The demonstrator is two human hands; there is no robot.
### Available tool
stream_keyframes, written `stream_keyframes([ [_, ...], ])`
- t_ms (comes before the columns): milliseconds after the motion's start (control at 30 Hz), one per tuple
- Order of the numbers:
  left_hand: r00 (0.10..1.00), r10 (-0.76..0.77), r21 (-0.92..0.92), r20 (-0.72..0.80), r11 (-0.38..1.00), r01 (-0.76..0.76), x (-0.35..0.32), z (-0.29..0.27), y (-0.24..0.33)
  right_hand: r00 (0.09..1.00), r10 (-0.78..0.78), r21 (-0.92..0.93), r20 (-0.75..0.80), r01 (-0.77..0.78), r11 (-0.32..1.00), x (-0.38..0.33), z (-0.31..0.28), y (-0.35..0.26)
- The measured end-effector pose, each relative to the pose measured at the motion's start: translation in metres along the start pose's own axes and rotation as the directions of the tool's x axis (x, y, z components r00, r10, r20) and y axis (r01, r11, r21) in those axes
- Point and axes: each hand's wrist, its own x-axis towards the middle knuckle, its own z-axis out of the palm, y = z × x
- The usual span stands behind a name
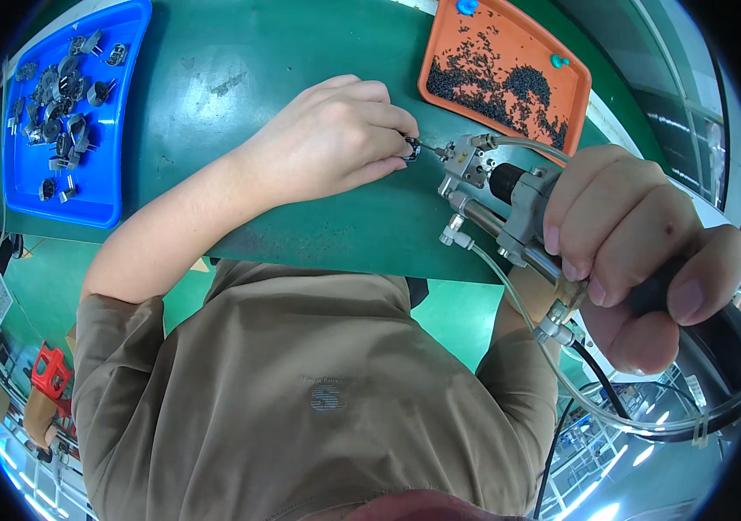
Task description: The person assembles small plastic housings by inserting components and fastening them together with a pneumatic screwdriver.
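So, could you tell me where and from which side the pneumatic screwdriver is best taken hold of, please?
Grip the pneumatic screwdriver around its dark rear handle, from the right, as the right hand does. The tool lies roughly level, with its tip pointing left at the small part in the left hand. Clear hoses and metal fittings crowd the front, so that end probably offers a poor hold.

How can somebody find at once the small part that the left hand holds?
On the green work mat, between the blue plastic tray and the orange plastic tray, find the left hand. The small dark metal part sits at its fingertips, alone, meeting the tip of the silver pneumatic screwdriver.
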Motion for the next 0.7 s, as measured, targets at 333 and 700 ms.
stream_keyframes([
  [333, 0.993, 0.118, 0.049, 0.026, 0.992, -0.119, -0.002, -0.004, -0.004, 0.932, 0.142, -0.074, -0.332, -0.176, 0.982, 0.013, 0.029, -0.003],
  [700, 0.994, 0.111, 0.01, -0.007, 0.994, -0.111, -0.002, -0.004, -0.002, 0.906, -0.178, -0.136, -0.383, 0.135, 0.981, -0.011, 0.012, -0.046],
])
